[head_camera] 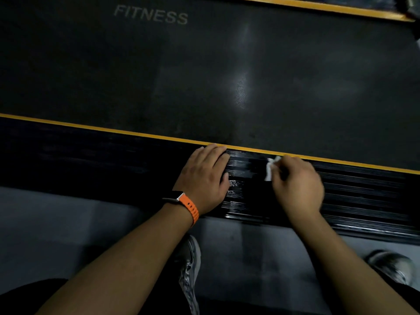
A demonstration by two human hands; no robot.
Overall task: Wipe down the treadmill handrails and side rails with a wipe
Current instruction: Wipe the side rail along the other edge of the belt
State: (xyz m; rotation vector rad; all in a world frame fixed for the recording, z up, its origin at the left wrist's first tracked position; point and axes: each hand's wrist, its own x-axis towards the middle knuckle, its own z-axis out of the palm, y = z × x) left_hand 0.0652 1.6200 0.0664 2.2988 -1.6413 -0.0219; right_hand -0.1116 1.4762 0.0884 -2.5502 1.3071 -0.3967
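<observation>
The left forearm (127,253) and right forearm (345,258) are reaching forward and down, bare. The left hand (204,178) is lying palm-down, fingers straight and together. The right hand (297,185) is curling its fingers, pinching a wipe (270,169).

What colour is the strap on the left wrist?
Orange, on the watch strap at the left wrist, in the head view.

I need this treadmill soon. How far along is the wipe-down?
Looks done: the near side rail glistens wet between the hands. In hand: the right hand holds the wipe on that rail; the left hand rests flat on it. Left: its dull stretch further left, probably the far side rail; handrails are out of view.
</observation>
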